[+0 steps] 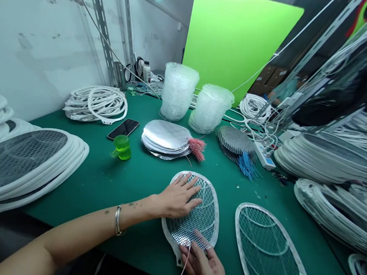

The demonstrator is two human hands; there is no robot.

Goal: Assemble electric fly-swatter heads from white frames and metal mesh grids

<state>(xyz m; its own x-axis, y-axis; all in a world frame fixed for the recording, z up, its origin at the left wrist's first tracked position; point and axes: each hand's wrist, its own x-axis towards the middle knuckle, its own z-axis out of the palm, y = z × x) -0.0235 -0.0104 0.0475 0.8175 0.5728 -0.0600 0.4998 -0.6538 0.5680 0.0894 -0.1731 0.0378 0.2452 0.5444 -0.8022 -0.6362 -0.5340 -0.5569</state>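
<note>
An oval mosquito-swatter head frame, white and rimmed, lies on the green table in front of me with a metal mesh sheet in it. My left hand lies flat on the upper part of the mesh, fingers spread. At the frame's lower end my right hand pinches the mesh edge between thumb and fingers; part of a finger shows through the mesh. A thin pink wire runs down from that edge past my right thumb. To the right lies a second swatter frame with netting.
Beyond the hands sit stacked mesh sheets with red wires and darker mesh sheets with blue wires. A green cup, a phone and clear netting stacks stand nearby. Piled frames flank both sides; a power strip lies right.
</note>
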